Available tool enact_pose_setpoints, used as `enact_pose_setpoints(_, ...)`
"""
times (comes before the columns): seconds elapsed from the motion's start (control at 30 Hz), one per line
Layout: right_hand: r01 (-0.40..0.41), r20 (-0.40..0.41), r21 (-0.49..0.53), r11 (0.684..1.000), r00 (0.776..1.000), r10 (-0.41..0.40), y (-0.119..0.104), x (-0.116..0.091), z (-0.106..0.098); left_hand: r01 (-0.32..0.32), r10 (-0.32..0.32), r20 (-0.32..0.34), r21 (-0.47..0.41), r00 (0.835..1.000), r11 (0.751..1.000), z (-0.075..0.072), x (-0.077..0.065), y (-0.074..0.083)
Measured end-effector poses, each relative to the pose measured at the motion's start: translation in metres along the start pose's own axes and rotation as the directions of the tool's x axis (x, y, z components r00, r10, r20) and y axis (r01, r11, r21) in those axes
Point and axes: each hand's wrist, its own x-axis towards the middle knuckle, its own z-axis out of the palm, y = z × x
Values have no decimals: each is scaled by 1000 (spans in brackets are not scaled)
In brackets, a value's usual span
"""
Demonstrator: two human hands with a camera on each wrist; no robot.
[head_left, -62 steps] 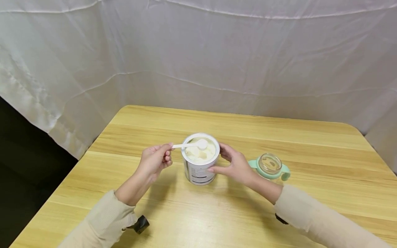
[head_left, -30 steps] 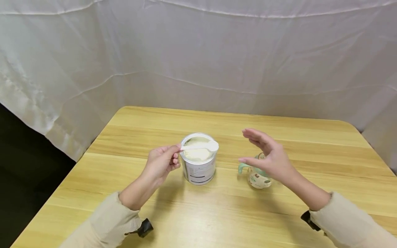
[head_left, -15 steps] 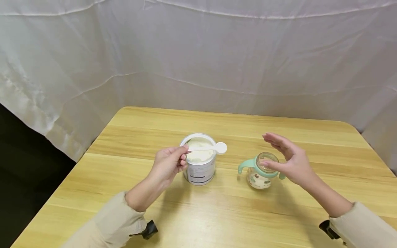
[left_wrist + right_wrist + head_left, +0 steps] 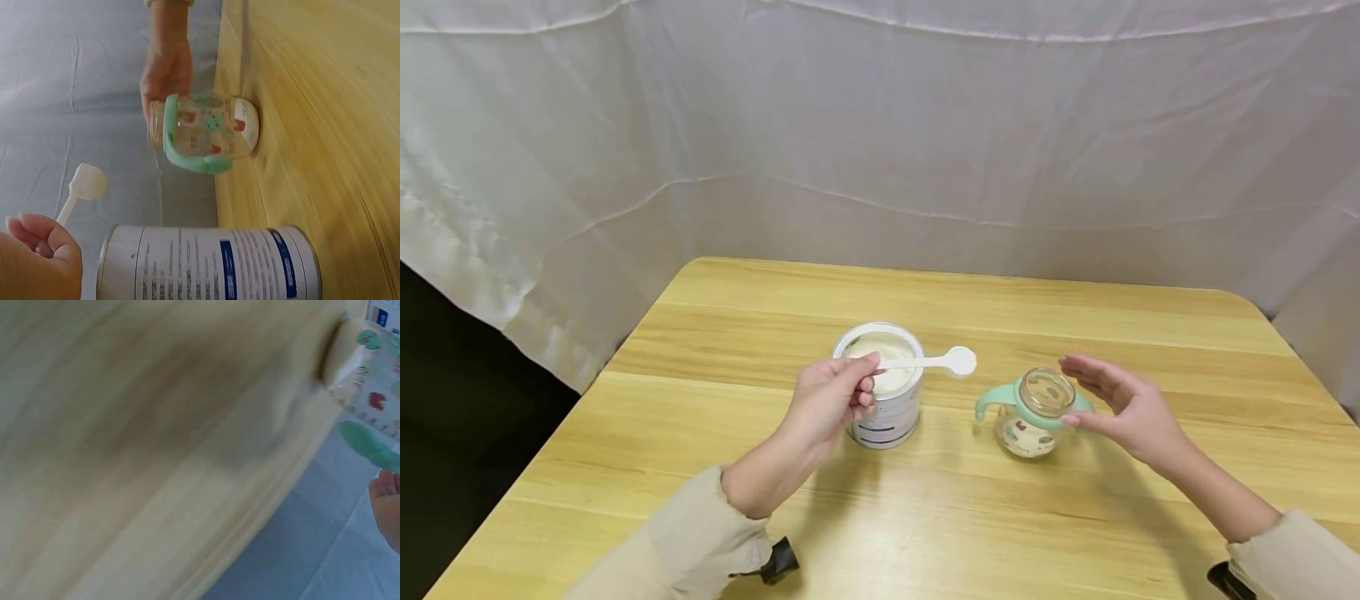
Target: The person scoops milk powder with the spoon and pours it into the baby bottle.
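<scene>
Between thumb and fingertips, my left hand pinches the handle of a white scoop. Its bowl, heaped with pale powder in the left wrist view, hangs in the gap between can and bottle. Behind that hand stands the tin can, lidless, with pale powder inside. To its right is an upright clear baby bottle with a mint-green two-handled collar and an uncovered mouth. My right hand is at the bottle's right side, thumb and fingers apart, fingertips right by the neck and green handle.
A wood-grain table carries the can and bottle. Pale cloth hangs behind its far edge and on the left. A dark area lies beyond the left edge.
My right hand has left the can and moved right to the bottle's far side. My left hand has carried the scoop rightward, from over the can's opening to beyond its rim.
</scene>
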Motion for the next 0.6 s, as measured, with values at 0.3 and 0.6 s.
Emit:
enact_pose_setpoints(0.3,-87,77,-32,996,993,89,16,-5,6,-28,28,32,-21,999,999,16,-4,-5)
enact_pose_setpoints(0.6,-107,121,-8,994,987,107,20,-3,11,-52,53,84,-11,995,999,32,-4,-10)
